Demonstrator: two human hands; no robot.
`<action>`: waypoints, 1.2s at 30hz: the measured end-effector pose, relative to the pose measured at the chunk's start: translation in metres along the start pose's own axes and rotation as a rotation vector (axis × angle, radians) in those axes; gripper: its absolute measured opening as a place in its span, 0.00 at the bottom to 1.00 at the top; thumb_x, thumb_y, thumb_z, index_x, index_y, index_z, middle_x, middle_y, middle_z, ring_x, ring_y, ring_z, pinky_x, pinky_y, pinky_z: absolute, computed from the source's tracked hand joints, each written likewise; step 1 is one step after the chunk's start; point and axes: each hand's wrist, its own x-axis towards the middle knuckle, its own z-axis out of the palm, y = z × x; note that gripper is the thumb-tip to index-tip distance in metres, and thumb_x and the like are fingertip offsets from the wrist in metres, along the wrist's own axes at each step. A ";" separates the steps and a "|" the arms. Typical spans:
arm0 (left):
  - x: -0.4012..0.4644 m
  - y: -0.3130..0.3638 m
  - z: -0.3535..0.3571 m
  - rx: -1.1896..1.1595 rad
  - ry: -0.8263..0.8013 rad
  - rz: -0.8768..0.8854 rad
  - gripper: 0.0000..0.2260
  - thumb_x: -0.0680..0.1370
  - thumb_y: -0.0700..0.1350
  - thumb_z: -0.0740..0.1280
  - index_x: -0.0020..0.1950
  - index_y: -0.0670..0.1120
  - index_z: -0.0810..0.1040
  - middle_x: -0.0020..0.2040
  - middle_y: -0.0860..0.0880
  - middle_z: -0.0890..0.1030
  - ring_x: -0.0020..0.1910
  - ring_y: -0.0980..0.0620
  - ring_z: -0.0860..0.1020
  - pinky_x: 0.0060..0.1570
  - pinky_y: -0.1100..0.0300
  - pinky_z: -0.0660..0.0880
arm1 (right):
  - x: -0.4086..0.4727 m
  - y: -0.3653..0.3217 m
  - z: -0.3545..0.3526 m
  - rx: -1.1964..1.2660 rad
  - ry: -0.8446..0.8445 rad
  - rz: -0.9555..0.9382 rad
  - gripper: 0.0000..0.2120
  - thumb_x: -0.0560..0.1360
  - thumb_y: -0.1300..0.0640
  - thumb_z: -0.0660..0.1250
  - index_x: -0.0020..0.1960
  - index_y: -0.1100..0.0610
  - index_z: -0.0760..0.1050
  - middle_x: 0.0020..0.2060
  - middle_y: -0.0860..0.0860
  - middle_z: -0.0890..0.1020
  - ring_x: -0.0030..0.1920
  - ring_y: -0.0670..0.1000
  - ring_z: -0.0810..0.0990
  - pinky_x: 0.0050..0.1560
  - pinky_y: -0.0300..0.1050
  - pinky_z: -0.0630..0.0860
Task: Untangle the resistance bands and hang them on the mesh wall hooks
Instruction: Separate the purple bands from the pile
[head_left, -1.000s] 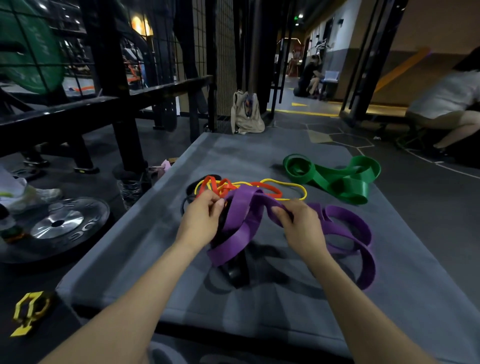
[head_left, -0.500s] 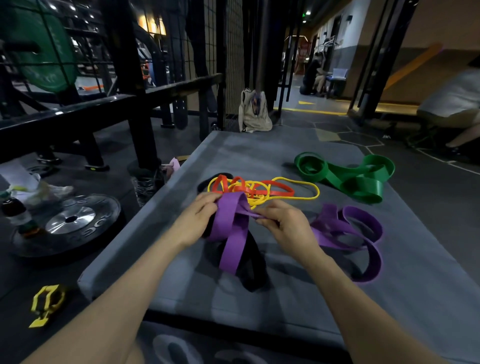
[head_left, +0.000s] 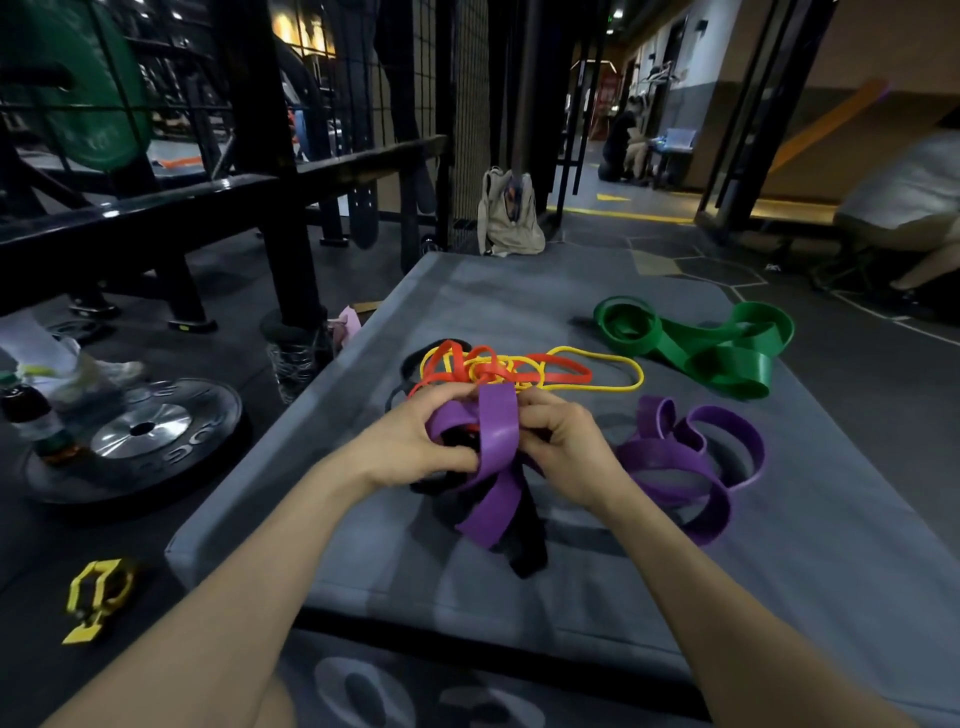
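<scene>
Hands: left (head_left: 415, 447) | right (head_left: 563, 447) | pinching purple band (head_left: 498, 441) (between fingertips)

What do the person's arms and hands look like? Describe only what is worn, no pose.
Both arms are bare up to the frame edge: no sleeves show. The left hand and the right hand wear no gloves, and no watch, bracelet, wrist strap or ring is visible. No markings or cables appear on either arm.
</scene>
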 end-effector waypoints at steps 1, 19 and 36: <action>0.000 0.001 0.002 0.028 0.036 0.004 0.26 0.62 0.43 0.76 0.55 0.61 0.73 0.53 0.52 0.76 0.45 0.58 0.77 0.49 0.65 0.73 | 0.000 -0.001 -0.001 0.029 -0.024 0.013 0.08 0.72 0.66 0.67 0.50 0.63 0.83 0.49 0.52 0.81 0.53 0.48 0.79 0.56 0.44 0.75; 0.000 0.028 0.029 0.471 0.620 -0.018 0.05 0.71 0.54 0.70 0.41 0.54 0.80 0.44 0.53 0.81 0.47 0.47 0.78 0.43 0.57 0.70 | 0.018 -0.011 -0.013 0.446 0.325 0.647 0.16 0.68 0.58 0.74 0.30 0.63 0.71 0.21 0.50 0.75 0.23 0.45 0.72 0.27 0.34 0.67; 0.006 0.001 0.006 0.356 0.641 -0.234 0.36 0.64 0.42 0.77 0.69 0.48 0.66 0.66 0.43 0.66 0.63 0.43 0.70 0.63 0.49 0.69 | -0.002 0.033 -0.035 -0.083 0.238 0.741 0.13 0.75 0.54 0.62 0.51 0.64 0.71 0.41 0.54 0.75 0.45 0.52 0.72 0.45 0.44 0.67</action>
